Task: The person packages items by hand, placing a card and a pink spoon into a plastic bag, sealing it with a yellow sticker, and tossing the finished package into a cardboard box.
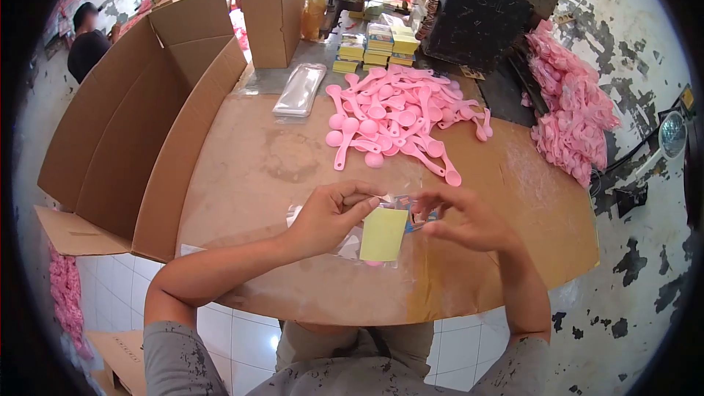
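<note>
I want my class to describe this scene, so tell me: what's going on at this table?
A person at a brown worktable holds a small clear plastic bag with both hands: the left hand pinches its top edge, and the right hand pinches the other side. A yellow card sits in the bag, with something pink at its bottom. A pile of loose pink plastic spoons lies further back, beside a stack of clear bags and an open cardboard box.
</note>
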Available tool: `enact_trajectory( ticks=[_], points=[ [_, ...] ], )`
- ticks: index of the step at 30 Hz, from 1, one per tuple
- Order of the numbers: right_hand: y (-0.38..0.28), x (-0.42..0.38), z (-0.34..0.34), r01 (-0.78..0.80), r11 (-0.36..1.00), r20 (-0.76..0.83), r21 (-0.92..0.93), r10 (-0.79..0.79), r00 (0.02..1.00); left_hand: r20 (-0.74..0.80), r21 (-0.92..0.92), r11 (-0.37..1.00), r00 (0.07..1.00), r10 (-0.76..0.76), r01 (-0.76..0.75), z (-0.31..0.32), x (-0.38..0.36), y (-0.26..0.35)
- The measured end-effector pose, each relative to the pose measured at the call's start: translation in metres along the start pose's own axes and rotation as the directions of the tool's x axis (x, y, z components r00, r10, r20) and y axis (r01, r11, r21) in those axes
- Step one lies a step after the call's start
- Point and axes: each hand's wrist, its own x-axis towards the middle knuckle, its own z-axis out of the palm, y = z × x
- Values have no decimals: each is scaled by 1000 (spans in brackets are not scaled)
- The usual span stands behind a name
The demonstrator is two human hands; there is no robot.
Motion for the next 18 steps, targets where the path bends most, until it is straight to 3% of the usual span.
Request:
enact_trajectory(
  ticks=[3,7,12,15,18],
  points=[
    [17,11,31,-70,954,0,293,73,997,-7,-33,997,998,68,-68,2,0,-10],
    [28,16,44,-75,849,-105,523,151,983,0,2,995,995,97,-97,1,-1,-7],
    [37,14,44,-59,818,-152,572,177,972,4,92,985,989,145,-144,1,1,-12],
    [53,13,45,74,796,-208,601,66,976,42,162,962,975,217,-221,-5,4,-16],
    [60,12,40,54,833,-186,551,60,981,107,203,946,966,233,-251,-12,5,-15]
  ],
)
